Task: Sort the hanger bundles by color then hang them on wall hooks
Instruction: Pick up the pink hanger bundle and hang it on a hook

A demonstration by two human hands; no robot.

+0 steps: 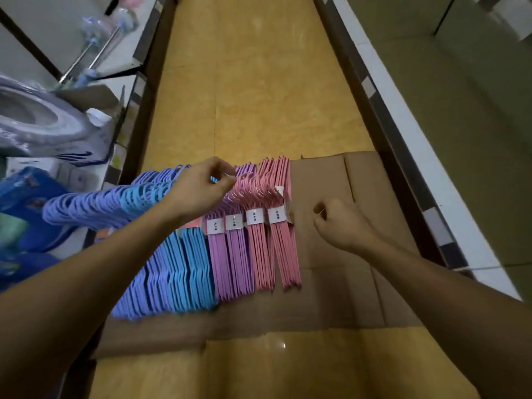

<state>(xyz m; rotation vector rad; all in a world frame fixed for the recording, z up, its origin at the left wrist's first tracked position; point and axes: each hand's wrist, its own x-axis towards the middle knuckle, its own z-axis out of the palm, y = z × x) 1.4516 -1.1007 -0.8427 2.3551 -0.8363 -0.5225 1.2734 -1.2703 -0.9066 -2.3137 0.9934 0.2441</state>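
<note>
On flattened cardboard (331, 254), hanger bundles (230, 254) lie side by side, lengthwise away from the person, white paper bands (254, 216) illegible; left hand (198, 188) pinches pink hooks (250, 188), right hand (339, 223) curled, holding nothing.

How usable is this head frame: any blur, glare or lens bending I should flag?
Head view: wide-angle bending curves the shelf edges; small glare spots on the glossy yellow floor; goods on the left shelf are smeared; lighting dim and even. The hanger bundles and both hands, left and right, stay fairly sharp.
</note>
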